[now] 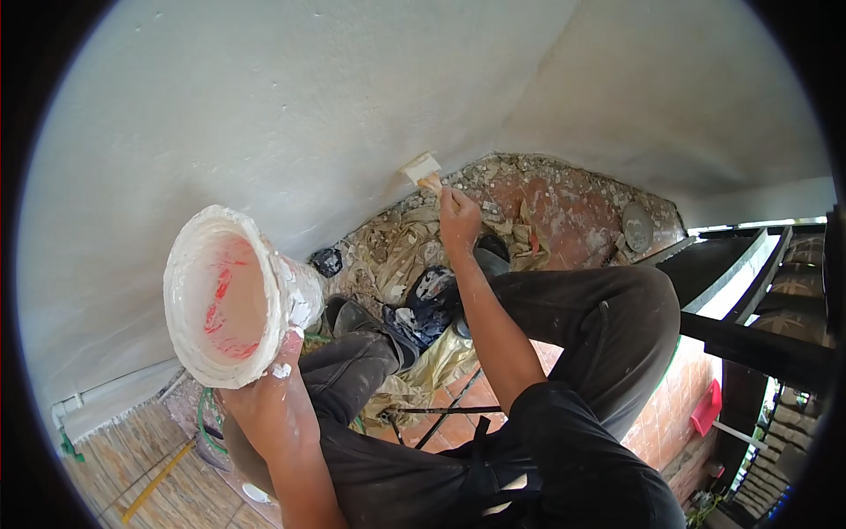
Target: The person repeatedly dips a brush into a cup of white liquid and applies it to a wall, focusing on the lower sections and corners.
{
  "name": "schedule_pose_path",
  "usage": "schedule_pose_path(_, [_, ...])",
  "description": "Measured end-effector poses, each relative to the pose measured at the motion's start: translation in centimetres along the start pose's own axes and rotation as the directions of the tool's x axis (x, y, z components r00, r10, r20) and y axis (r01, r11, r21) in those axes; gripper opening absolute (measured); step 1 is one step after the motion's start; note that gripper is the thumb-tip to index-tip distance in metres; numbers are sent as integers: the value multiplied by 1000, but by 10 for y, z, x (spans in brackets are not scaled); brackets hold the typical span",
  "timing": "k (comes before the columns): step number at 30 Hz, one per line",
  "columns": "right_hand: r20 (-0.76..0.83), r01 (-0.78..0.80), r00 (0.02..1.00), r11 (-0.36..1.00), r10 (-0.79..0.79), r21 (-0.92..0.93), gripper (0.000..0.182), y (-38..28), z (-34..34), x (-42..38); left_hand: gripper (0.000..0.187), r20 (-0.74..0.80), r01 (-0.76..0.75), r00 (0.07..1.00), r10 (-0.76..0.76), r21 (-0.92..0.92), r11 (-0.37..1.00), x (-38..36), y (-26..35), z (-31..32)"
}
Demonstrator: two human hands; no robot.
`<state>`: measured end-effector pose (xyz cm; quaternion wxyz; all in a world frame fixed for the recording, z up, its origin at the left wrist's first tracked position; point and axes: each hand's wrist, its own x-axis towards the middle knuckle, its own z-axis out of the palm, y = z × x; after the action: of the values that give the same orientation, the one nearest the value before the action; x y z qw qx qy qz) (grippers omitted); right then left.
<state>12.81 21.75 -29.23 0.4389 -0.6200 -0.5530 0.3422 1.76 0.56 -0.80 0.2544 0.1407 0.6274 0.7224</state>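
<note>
My left hand (275,401) grips a paint-crusted white bucket (192,304) from beneath and along its near side. The bucket tilts toward me, showing pale paint and red streaks on its inner wall. In my right hand (461,220) is a paintbrush (428,176), its handle pinched between thumb and fingers. White-coated bristles lie against the lower part of the white wall (352,97), close above the floor edge.
Crumpled plastic sheeting (388,247) and dark cloth (427,313) cover the floor around my feet. Plaster debris lines the corner, with a round grey lid (637,227) at right. A black metal railing (758,353) and a red dustpan (706,407) stand farther right.
</note>
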Motion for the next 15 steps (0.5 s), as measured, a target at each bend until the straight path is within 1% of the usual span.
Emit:
schedule_pose_path(1, [1, 4, 1000, 1000, -4, 3, 28, -3, -1, 2, 57, 23, 1, 1000, -1, -1, 1000, 0, 1, 0])
schedule_pose_path(3, [-18, 51, 999, 967, -48, 249, 27, -10, -4, 16, 57, 44, -2, 999, 3, -5, 1000, -1, 0, -3])
schedule_pose_path(4, [-16, 54, 999, 966, -52, 253, 27, -19, -11, 25, 57, 49, -30, 998, 32, -38, 999, -1, -3, -5])
schedule_pose_path(6, [74, -40, 997, 877, 5, 479, 28, -39, -27, 49, 57, 52, -61, 997, 64, -68, 996, 0, -2, -7])
schedule_pose_path(7, [75, -41, 997, 877, 5, 480, 28, -48, -31, 59, 57, 45, -47, 998, 50, -46, 998, 0, 1, -6])
schedule_pose_path(9, [75, -97, 995, 696, 62, 712, 30, -59, -37, 75, 58, 41, -27, 999, 28, -25, 999, 0, 3, -6])
schedule_pose_path(10, [71, -95, 995, 699, 64, 709, 30, -54, -37, 80, 59, 16, -11, 1000, 11, -6, 1000, 1, 2, -9])
schedule_pose_path(12, [85, -119, 993, 763, 84, 635, 31, -38, -35, 85, 61, -5, 7, 1000, -7, 14, 1000, 1, 0, -11])
schedule_pose_path(13, [85, -123, 992, 763, 89, 635, 31, -23, -30, 86, 61, 34, -5, 999, 5, 15, 1000, 0, 1, -11])
schedule_pose_path(14, [99, -160, 987, 804, 126, 572, 32, -6, -24, 85, 62, 72, -18, 997, 17, 18, 1000, 0, 0, -10])
schedule_pose_path(15, [110, -200, 980, 839, 167, 505, 34, 13, -18, 83, 62, 71, -13, 997, 11, 27, 1000, -1, 0, -7])
